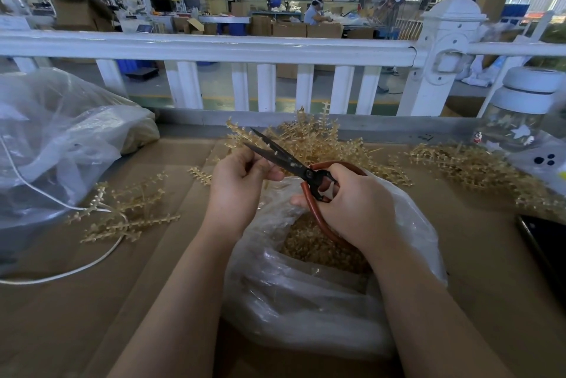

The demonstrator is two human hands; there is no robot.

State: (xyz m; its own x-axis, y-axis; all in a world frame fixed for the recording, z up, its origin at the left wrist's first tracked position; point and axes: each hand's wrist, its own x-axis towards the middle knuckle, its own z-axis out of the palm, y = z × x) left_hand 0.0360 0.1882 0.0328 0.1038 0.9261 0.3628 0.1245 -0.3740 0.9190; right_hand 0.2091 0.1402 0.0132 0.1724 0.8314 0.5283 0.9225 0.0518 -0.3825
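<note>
Bench (92, 301) carries the clear bag (306, 310) at bottom center, with its mouth open right under the hands, I'd guess so clipped bits drop straight in. Right hand (358, 206) has its grip clamped on the scissors (288, 160), blades apart. Left hand (242, 181) pinches a sprue strip (265, 141) between them, mid-frame.

The scissors (288, 160) in my right hand (358, 203) have dark, matt metal blades, dull and a little stained. Their loop handles are sheathed in smooth reddish-brown plastic with a slight sheen. The sprue strip (237, 132) my left hand (235, 184) pinches is tan, half-translucent plastic, like the sprue pile (321, 139) behind it and the cut bits (312, 246). The bag (306, 301) holding those bits is thin clear plastic film, crinkled and glossy. Underneath lies matt brown cardboard (153, 301). The fence rail (214, 47) is glossy white. The jar (514, 126) looks like clear glass, with a smooth white lid (533, 83).
</note>
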